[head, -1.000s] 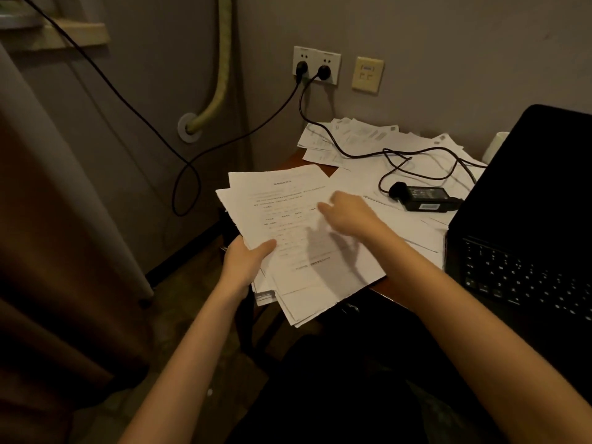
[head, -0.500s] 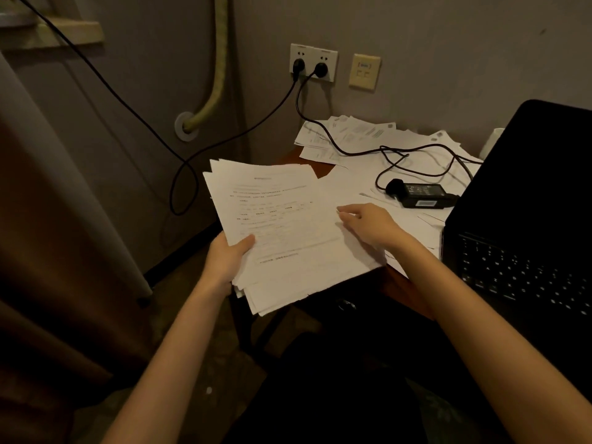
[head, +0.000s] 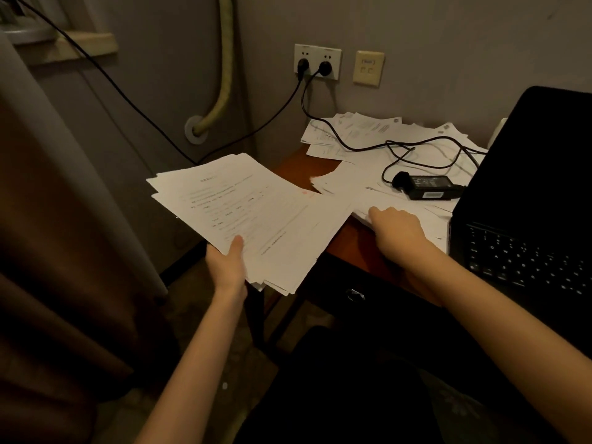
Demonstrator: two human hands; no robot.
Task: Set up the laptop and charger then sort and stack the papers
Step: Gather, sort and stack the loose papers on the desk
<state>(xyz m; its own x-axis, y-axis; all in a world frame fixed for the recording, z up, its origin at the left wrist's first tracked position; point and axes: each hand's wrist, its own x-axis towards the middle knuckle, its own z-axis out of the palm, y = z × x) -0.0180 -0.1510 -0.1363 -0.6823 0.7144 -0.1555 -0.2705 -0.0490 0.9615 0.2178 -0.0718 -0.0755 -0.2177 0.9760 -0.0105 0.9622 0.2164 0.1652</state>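
My left hand (head: pixel 228 267) grips a thick stack of printed papers (head: pixel 253 213) by its near edge, thumb on top, held out past the table's left side. My right hand (head: pixel 395 232) rests on loose papers (head: pixel 358 187) lying on the wooden table (head: pixel 349 241), its fingers curled at their near edge. The black charger brick (head: pixel 432 187) lies on those papers, and its cable (head: pixel 336 139) runs to the wall socket (head: pixel 317 60). An open black laptop (head: pixel 528 225) stands at the right, screen dark. More papers (head: pixel 352 129) lie at the back by the wall.
A second black cable (head: pixel 128 100) hangs from the socket across the left wall. A pale hose (head: pixel 221 88) enters a wall fitting. A brown curtain (head: pixel 54 219) hangs at the left. A drawer knob (head: pixel 354 294) shows under the table's front edge.
My left hand has carried the paper stack leftward, off the table. My right hand left the stack and moved right onto the loose papers near the charger.
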